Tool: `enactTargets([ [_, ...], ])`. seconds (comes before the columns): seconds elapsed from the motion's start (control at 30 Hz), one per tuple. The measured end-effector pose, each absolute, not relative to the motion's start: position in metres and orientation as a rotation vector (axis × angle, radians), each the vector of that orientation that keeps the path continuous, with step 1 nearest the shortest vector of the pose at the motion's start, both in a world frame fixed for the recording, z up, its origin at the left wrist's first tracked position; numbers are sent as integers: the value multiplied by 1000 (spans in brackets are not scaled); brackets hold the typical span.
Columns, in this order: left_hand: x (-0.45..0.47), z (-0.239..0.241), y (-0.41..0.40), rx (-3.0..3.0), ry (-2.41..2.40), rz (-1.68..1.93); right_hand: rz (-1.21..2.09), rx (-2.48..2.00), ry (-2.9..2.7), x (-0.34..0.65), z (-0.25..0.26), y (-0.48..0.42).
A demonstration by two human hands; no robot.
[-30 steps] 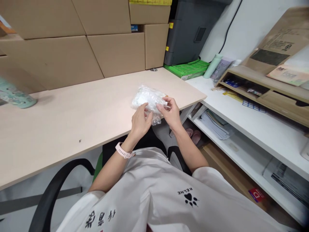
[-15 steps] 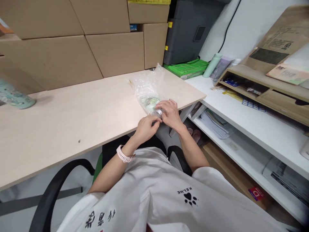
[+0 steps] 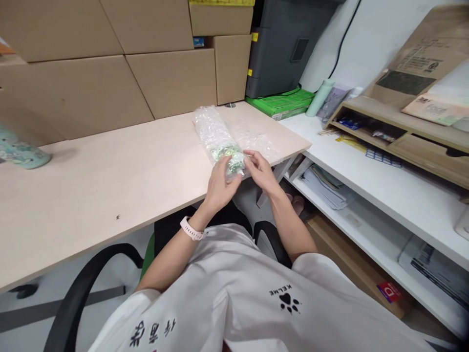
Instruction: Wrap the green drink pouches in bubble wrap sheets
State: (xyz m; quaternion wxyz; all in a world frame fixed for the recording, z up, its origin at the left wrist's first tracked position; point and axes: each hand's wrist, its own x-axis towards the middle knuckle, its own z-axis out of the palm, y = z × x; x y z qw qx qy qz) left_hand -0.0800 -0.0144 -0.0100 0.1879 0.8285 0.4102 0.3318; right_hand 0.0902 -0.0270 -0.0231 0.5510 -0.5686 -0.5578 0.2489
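At the table's near edge lies a length of clear bubble wrap. Inside its near end shows a green-and-white patterned item, whose kind I cannot make out through the plastic. My left hand grips the wrapped item from the left, fingers on top and thumb at the near edge. On the other side, my right hand holds its right edge with bent fingers. A small white piece shows between the hands. Thin clear plastic spreads flat to the right of the bundle.
Stacked cardboard boxes line the table's back. A patterned bottle stands at the left. To the right are a green box, a mint bottle and a white shelf unit with a wooden organizer.
The bubble wrap now lies longer and straighter toward the back left. My left hand has moved up onto the wrapped item, and my right hand has shifted to its right edge.
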Motion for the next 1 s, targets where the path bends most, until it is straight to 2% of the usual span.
enactTargets([
  [0.1,-94,2,-18,2126,1248,1200,623,-1217,-1400,74,2,-36],
  [0.23,-122,36,-33,2056,1443,1714,887,-1008,-1774,49,21,-46],
  [0.33,-137,56,-43,2120,1599,1808,786,-1074,-1770,41,10,-41],
  [0.43,-136,55,-40,2253,1552,1634,492,-1254,-1778,49,-12,-29],
  [0.63,-120,29,-23,2576,1125,890,209,-1358,-1840,63,-33,-19],
  [0.8,-125,28,-23,2578,1212,1005,53,-1346,-1976,62,-34,-17],
  [1.0,-106,16,-18,2939,1044,587,-183,-1501,-1911,76,-40,-16],
])
